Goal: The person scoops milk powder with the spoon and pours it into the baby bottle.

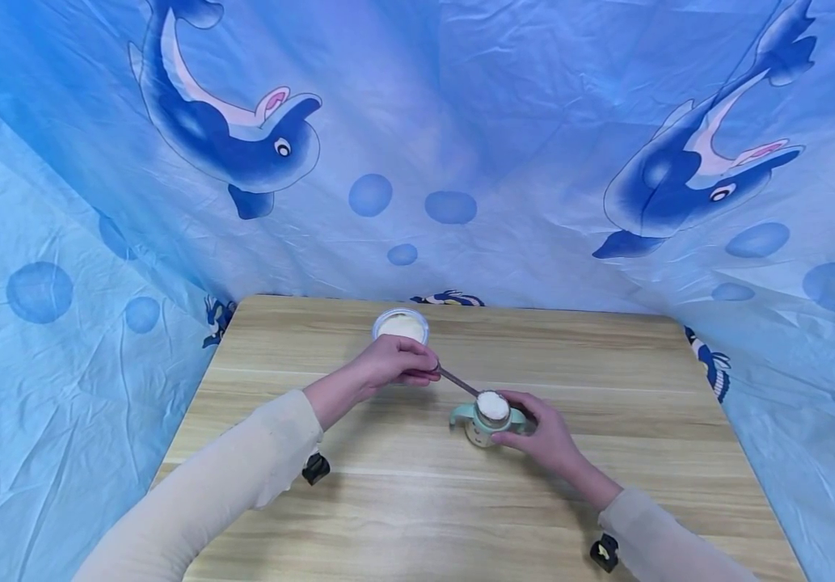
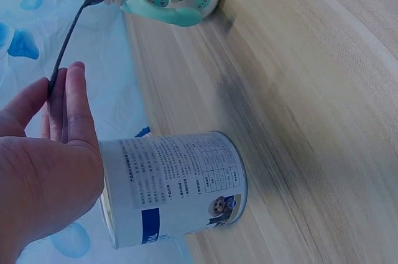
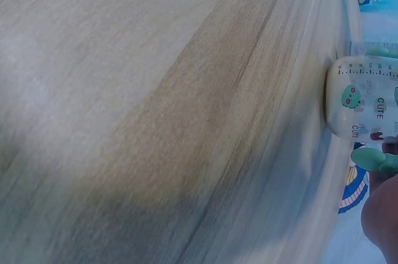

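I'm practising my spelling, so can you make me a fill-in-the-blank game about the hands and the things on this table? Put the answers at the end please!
1. The left hand pinches a long, thin ____.
2. The right hand holds a bottle that has ____ green handles.
3. The powder at the bottle's mouth is coloured ____.
4. The English word printed in capital letters on the bottle is ____.

Missing words: spoon; two; white; CUTE.
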Available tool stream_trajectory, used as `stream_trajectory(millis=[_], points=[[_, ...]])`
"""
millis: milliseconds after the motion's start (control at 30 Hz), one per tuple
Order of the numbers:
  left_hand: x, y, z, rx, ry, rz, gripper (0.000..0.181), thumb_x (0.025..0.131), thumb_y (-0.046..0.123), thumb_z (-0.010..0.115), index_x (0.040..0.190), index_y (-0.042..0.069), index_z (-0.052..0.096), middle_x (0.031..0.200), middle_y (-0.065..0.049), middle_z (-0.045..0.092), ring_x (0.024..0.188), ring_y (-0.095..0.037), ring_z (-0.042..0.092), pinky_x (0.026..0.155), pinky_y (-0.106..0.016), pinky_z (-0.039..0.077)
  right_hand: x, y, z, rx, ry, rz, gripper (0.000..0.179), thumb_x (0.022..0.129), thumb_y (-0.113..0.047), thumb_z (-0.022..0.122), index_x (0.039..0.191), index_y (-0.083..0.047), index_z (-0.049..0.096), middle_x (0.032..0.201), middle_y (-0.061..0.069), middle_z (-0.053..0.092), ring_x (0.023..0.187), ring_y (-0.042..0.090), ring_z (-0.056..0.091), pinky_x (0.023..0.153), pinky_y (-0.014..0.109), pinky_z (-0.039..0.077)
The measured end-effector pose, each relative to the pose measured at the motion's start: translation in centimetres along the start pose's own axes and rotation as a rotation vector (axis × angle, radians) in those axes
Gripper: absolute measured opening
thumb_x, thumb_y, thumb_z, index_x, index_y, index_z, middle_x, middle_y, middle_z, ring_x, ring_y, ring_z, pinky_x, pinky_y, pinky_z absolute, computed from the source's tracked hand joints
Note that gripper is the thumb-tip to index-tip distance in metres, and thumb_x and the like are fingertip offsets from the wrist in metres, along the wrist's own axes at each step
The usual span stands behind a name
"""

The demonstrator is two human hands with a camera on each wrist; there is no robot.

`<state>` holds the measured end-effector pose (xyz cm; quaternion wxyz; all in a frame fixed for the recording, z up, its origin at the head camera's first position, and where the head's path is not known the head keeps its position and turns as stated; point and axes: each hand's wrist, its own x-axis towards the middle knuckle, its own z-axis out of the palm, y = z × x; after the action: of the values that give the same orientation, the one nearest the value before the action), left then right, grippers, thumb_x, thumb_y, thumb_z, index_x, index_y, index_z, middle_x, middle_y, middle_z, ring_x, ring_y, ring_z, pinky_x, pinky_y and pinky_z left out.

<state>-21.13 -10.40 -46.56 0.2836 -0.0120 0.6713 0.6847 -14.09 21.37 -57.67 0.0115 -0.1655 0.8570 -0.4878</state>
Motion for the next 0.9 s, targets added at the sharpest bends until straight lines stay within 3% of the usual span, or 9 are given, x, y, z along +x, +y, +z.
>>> stream_trajectory(millis=[567,900], points=[[-0.01,0.02,-0.12,0.038,-0.048,0.029,0.031,0.099,-0.002,0.073,0.126,-0.015,0.068,0.107,-0.016,0.079,0.092,-0.020,0.079,0.086,-0.034,0.068,0.04,-0.06,0.08,0.003,0.006,-0.008,0.072,0.079,-0.026,0.097,0.143,-0.014,0.066,0.138,0.004,0.071,0.128,0.022,0.064,0.112,0.030,0.051],[0.00,0.27,-0.32,0.069,-0.074,0.040,0.021,0.097,-0.002,0.075,0.117,-0.009,0.073,0.108,-0.015,0.079,0.095,-0.022,0.080,0.095,-0.046,0.065,0.18,-0.18,0.09,0.024,-0.003,0.016,0.073,0.078,-0.027,0.098,0.144,-0.015,0.067,0.139,0.003,0.070,0.130,0.024,0.063,0.114,0.032,0.050]])
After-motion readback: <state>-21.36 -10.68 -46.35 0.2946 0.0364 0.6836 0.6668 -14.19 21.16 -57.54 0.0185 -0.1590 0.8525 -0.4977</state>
